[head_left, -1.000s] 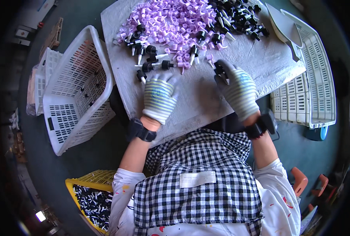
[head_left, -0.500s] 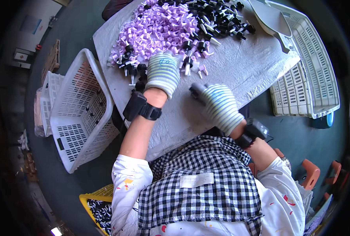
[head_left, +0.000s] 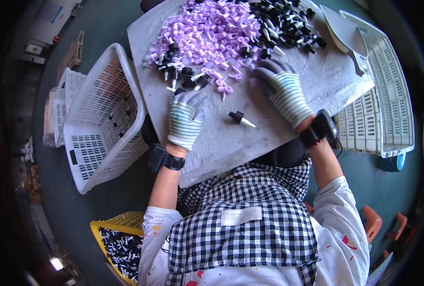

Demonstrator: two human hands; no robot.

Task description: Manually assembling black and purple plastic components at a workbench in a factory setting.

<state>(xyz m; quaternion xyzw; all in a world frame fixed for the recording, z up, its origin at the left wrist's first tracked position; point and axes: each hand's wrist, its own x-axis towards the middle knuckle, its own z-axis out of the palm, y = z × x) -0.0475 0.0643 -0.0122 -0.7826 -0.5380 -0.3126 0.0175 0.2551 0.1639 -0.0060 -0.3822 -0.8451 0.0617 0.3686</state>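
Observation:
Light purple nozzle caps (head_left: pixel 207 35) lie heaped at the far middle of the grey board. Black caps with white pointed tips (head_left: pixel 286 28) are piled to their right. My left hand (head_left: pixel 185 119), in a striped glove, rests near a small cluster of black caps (head_left: pixel 185 78) at the heap's near left edge; its fingers are stretched out. My right hand (head_left: pixel 286 90), gloved alike, reaches toward the near edge of the black pile, fingers extended. Between my hands a single black cap with a white tip (head_left: pixel 240 118) lies on the board.
A grey scoop (head_left: pixel 345 35) lies at the board's far right, beside a white plastic basket (head_left: pixel 393 95). Another white basket (head_left: pixel 104 119) stands tilted at the left. Below it, a yellow basket (head_left: pixel 95 226) holds many black and white pieces.
My left hand has drawn back from the purple heap toward me. My right hand has moved forward to the pile. A black cap now shows on the board between them. The view has shifted slightly.

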